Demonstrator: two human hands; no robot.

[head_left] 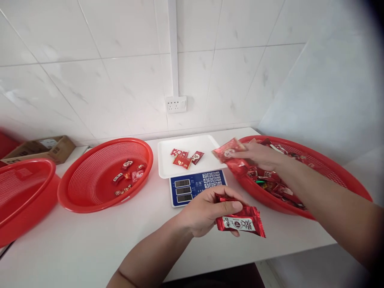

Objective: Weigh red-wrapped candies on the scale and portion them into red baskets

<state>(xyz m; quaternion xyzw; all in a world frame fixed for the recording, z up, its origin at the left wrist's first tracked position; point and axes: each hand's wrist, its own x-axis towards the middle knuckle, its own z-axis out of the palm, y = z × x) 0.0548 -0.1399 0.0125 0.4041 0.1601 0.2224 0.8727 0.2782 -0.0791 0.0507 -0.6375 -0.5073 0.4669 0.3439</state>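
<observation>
My left hand (pixel 202 212) is closed on red snack packets, held in front of the scale. The front red snack packet (pixel 240 224) has a white label with dark characters; another is partly hidden by my fingers. My right hand (pixel 262 155) grips a pair of red snack packets (pixel 229 150) above the left rim of the right red basket (pixel 339 164). Many wrapped snacks fill that basket. Between the baskets, the white tray (pixel 163 160) of a blue digital scale (pixel 196 184) carries 3 red packets (pixel 182 161).
A red mesh basket (pixel 78 168) left of the scale contains several small packets. Another red basket (pixel 27 200) stands at far left, before a cardboard box (pixel 64 148). Behind the white table (pixel 114 240) rises a tiled wall with a socket (pixel 176 105).
</observation>
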